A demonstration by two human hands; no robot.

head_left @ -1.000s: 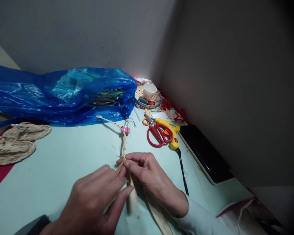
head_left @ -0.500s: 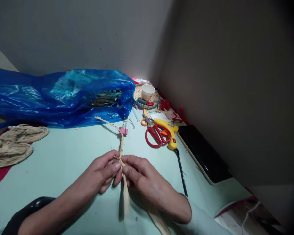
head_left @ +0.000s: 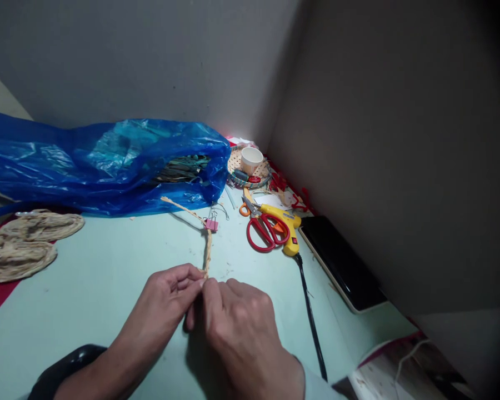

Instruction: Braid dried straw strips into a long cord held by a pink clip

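A pale braided straw cord runs down the table toward me, its upper part caught in a pink binder clip. A thin loose end slants up and left from the clip. My left hand pinches the cord's lower end between thumb and forefinger. Right beside it, my right hand is closed over the strands just below, knuckles up, hiding them. The two hands touch at the fingertips.
Behind lies a blue plastic bag of dark strips. To the right are red-handled scissors, a yellow glue gun with black cord, and a phone. Woven soles lie left; a basket holds a white cup.
My right hand has turned knuckles-up and curled over the strands. The flat strips that hung below the hands are now hidden. The left hand has shifted slightly.
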